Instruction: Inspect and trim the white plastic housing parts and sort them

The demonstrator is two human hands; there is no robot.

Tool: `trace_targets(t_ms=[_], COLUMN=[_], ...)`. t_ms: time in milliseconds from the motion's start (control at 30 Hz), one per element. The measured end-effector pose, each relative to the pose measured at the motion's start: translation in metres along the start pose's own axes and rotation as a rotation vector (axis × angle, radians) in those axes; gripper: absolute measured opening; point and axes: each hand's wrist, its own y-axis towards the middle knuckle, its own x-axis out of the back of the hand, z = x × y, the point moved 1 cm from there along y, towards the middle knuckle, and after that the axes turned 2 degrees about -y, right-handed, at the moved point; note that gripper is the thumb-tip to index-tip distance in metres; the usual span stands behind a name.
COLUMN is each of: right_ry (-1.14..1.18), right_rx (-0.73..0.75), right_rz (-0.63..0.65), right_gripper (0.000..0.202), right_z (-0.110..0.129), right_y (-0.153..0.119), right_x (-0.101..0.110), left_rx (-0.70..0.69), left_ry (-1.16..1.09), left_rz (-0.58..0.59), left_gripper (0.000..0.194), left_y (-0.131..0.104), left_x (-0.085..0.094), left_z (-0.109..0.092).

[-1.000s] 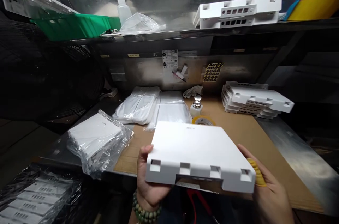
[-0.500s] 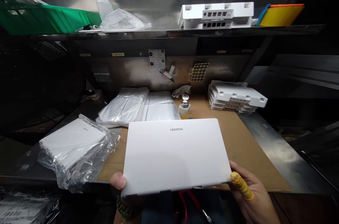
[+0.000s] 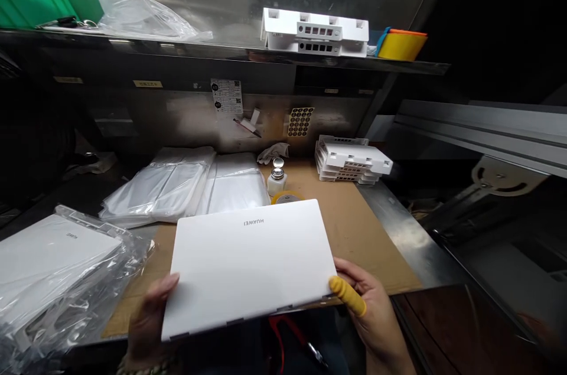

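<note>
A white plastic HUAWEI casing (image 3: 250,271) is held up over the front of the bench, its logo upside down to me. My right hand (image 3: 372,304) grips its lower right corner, the thumb in a yellow finger cot (image 3: 348,297) on the edge and fingers behind. At the left edge is my left hand (image 3: 148,316), slightly smeared by motion; its thumb side touches the casing, and its other fingers are partly hidden. Left of that lies another white casing (image 3: 53,245) in a clear plastic bag (image 3: 104,268).
Stacks of clear bags (image 3: 166,180) lie behind the casing, near a pump bottle (image 3: 277,179), a tape roll (image 3: 287,196) and a glove (image 3: 273,153). More white casings (image 3: 354,159) are stacked at the right. A shelf (image 3: 239,56) crosses above, and red-handled pliers (image 3: 295,333) are below.
My view has swung to the right, so the bench things sit further left. The casing has tilted, its left side lower. My left hand has shifted along the casing's left edge.
</note>
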Motion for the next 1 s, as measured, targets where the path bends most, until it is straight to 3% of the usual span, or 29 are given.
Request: trace_targets(t_ms=[100, 233, 367, 533, 667, 833, 1000], right_ry=[-0.163, -0.37, -0.386, -0.393, -0.417, -0.413, -0.404], right_rx=[0.06, 0.174, 0.206, 0.314, 0.3, 0.277, 0.266], right_rz=[-0.011, -0.089, -0.088, -0.171, -0.177, -0.182, -0.195], right_gripper=[0.041, 0.039, 0.047, 0.022, 0.019, 0.02, 0.026], right_z=[-0.003, -0.009, -0.005, 0.002, -0.004, -0.013, -0.022], right_y=[0.003, 0.01, 0.009, 0.005, 0.004, 0.006, 0.008], right_x=[0.006, 0.011, 0.007, 0.004, 0.009, 0.016, 0.021], left_rx=[-0.05, -0.323, -0.482, -0.582, -0.667, -0.714, -0.69], left_ry=[0.131, 0.27, 0.394, 0.323, 0.425, 0.462, 0.446], left_rz=[-0.107, -0.162, -0.014, 0.038, 0.117, 0.218, 0.245], left_gripper=[0.029, 0.03, 0.019, 0.025, 0.026, 0.019, 0.019], left_y=[-0.004, -0.016, -0.024, -0.023, -0.018, -0.015, -0.015], left_x=[-0.019, -0.031, -0.04, -0.051, -0.045, -0.036, -0.037], left_z=[-0.011, -0.012, -0.008, -0.007, -0.005, -0.001, 0.001])
